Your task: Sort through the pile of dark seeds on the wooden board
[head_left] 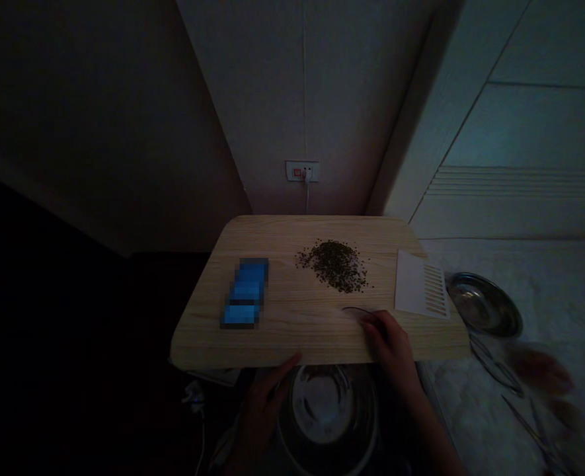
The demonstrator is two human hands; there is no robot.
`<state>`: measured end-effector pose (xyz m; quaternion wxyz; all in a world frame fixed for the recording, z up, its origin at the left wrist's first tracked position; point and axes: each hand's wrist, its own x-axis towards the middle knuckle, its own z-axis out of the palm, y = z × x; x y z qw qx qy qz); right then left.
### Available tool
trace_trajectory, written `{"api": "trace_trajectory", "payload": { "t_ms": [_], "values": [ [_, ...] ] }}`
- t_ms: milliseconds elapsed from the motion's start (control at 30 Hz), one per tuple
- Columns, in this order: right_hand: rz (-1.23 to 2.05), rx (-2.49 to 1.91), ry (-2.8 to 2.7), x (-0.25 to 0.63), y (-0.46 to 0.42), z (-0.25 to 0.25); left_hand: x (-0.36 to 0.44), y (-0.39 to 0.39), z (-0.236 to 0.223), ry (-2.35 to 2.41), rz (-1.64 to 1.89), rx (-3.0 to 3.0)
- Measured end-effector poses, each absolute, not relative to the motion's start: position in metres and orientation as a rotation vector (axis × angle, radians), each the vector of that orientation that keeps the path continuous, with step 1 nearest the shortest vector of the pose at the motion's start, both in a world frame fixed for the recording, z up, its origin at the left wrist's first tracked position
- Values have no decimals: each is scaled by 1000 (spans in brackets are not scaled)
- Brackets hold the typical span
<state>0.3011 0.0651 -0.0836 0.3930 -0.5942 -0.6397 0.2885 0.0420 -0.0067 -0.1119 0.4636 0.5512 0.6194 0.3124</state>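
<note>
1. Our right hand [394,344] pinches a thin curved strip [361,309] between its fingers, over the wood-grained table [292,324].
2. Our left hand [265,396] is at the table's front edge, beside a metal bowl [322,410] — we cannot tell whether its fingers grip anything.
3. Small dark grains [339,264] lie in a loose pile on the table — just beyond the strip.

Very dim — left side nearly black, lower right corner blurred.

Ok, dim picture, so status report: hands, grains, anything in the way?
Right hand holds thin dark object. Left hand at near table edge. Grains heaped mid-table. Nothing between object and grains.
</note>
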Motion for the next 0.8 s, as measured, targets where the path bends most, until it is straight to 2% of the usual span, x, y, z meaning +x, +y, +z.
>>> {"api": "trace_trajectory", "payload": {
  "t_ms": [433, 800],
  "values": [
    [448, -1734, -1379, 324, 88, -97, 40, -5, -121, 1500, 804, 1381],
    [318, -1803, -1383, 319, 95, -95, 39, -7, -126, 1506, 814, 1373]
  ]
}}
